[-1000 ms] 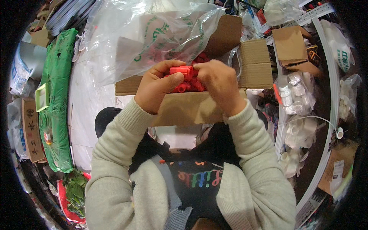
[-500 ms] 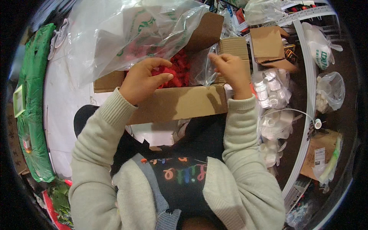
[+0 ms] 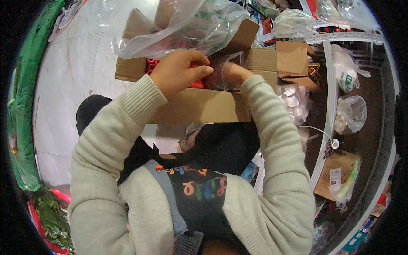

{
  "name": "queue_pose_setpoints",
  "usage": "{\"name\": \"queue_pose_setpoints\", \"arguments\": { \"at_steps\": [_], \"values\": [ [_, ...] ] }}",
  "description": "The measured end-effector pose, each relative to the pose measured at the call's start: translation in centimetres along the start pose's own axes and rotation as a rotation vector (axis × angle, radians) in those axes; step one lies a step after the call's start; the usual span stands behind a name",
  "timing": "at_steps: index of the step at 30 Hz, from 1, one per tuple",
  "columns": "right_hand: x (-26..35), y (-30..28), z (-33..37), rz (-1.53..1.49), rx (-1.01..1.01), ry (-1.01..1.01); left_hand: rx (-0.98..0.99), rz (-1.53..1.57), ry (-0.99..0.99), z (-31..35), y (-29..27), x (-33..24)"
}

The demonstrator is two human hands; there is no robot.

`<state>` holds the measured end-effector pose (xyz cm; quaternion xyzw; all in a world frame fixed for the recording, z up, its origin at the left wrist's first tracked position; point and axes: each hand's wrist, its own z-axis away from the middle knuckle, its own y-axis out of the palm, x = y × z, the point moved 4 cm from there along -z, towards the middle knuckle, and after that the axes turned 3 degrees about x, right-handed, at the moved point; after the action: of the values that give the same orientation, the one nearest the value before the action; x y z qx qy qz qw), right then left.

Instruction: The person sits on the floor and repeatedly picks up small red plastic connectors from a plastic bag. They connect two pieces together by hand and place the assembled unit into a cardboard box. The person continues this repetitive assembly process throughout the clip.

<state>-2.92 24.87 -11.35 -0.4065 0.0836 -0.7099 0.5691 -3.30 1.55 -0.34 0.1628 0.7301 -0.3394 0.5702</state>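
An opened cardboard box (image 3: 199, 105) stands before me, with small red pieces (image 3: 153, 64) inside. Over its left part my left hand (image 3: 180, 73) has its fingers curled, and red shows between thumb and forefinger and below the thumb. The exact kind of those pieces is hard to make out. My right hand (image 3: 233, 73) is down in the box's right part, behind or inside a clear plastic bag (image 3: 226, 84); its fingers are blurred and hidden. A large clear plastic sack (image 3: 170, 39) with green print hangs over the far side of the box.
To the right, a white-edged shelf (image 3: 327, 80) holds an opened small carton (image 3: 293, 58), plastic bags of white items (image 3: 294, 102), knotted bags (image 3: 346, 70) and a flat cardboard piece (image 3: 333, 174). A long green wrapped bundle (image 3: 29, 97) lies at the left on pale floor (image 3: 70, 80).
My right hand has gone from above the clear bag down into the box's right part. My left hand has shifted right, and the large sack has sagged back. The whole view has turned slightly.
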Motion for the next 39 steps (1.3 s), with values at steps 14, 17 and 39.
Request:
{"name": "queue_pose_setpoints", "arguments": {
  "at_steps": [14, 17, 39],
  "values": [
    [3.9, -1.8, 1.8, 0.394, 0.106, 0.212, -0.001, -0.014, -0.053, 1.1, -1.5, -0.4],
    [4.6, -5.2, 4.5, 0.24, 0.042, 0.148, -0.024, 0.007, -0.049, 1.1, -1.8, -0.5],
    [6.6, -4.7, 12.7, -2.217, 0.158, -0.934, 0.104, 0.141, -0.095, 0.7, 0.5, 0.2]
  ]
}}
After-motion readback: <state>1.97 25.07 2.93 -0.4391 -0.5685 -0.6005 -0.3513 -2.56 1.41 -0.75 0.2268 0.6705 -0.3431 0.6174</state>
